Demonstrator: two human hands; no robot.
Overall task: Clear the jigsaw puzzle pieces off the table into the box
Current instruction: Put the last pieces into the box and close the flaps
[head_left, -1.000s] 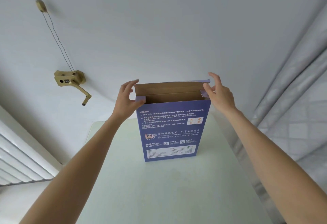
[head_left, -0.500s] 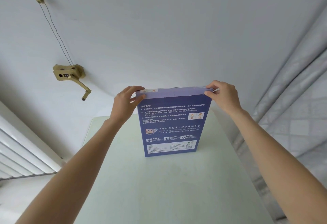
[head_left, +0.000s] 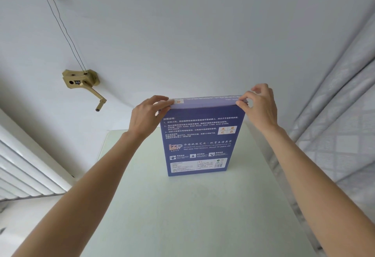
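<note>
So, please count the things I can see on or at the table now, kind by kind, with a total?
Blue puzzle box, standing upright on the table, top flap closed: 1
Hands at its top corners: 2, left hand and right hand
Loose puzzle pieces: 0 visible
Total: 3

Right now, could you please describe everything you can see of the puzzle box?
The puzzle box is a tall, flat, blue-purple cardboard carton standing upright on the pale table, its printed face with white text, a logo and a barcode label turned toward the camera. Its top flap is folded shut. The left hand and right hand each pinch an upper corner.
</note>
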